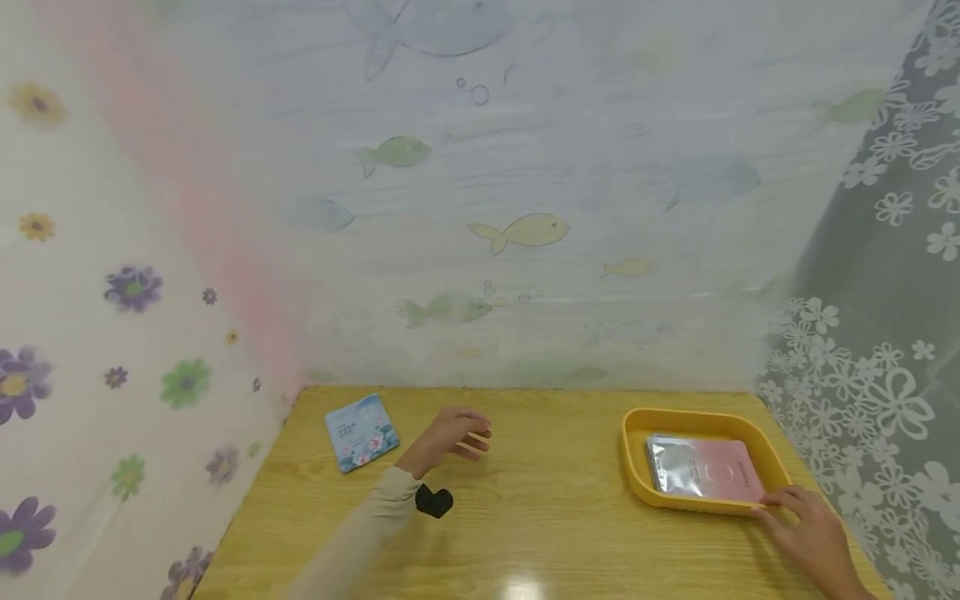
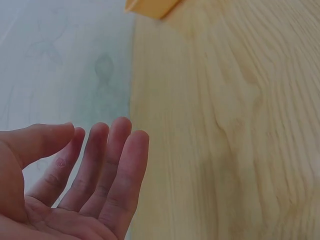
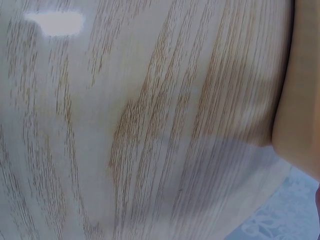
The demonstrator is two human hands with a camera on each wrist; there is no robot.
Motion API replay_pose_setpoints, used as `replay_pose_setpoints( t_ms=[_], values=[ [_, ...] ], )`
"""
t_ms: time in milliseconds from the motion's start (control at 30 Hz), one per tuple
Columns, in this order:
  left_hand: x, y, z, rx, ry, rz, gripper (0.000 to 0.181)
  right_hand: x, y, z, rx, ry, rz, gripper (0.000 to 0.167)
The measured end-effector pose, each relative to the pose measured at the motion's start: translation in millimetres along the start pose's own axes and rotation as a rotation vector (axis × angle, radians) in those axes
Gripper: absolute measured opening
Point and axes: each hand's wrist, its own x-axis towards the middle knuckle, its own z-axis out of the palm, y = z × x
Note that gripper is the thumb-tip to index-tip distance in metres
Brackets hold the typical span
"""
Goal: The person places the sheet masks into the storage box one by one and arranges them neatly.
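Over the middle left of the table, my left hand (image 1: 452, 437) hovers with relaxed fingers and holds nothing. The left wrist view shows the same hand (image 2: 82, 185), palm in sight, fingers slightly bent. Left of it lies a flat light-blue packet (image 1: 363, 433) with a floral print. At the right, my right hand (image 1: 810, 533) pinches the near right rim of a yellow tray (image 1: 637, 483) between thumb and fingers. Inside the tray lies a pink and silver packet (image 1: 708, 468); whether others lie under it I cannot tell. The tray's wall (image 3: 302, 90) fills the right wrist view's right edge.
The wood-grain table (image 1: 540, 500) meets a fish-printed curtain (image 1: 525, 333) at its back edge. Flower-printed fabric (image 1: 135, 417) hangs at the left, white flower lace (image 1: 862, 400) at the right. A black heart-like shape (image 1: 433, 502) shows beside the left wrist.
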Motion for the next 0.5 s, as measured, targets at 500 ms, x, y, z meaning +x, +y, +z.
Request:
replay_pose_setpoints(
  t_ms=[500],
  values=[
    [-30.5,-21.7,-47.2,-0.118,0.161,-0.034,0.034,-0.2,-1.6,-1.2,-0.013,-0.004,0.021,0.024]
  ],
)
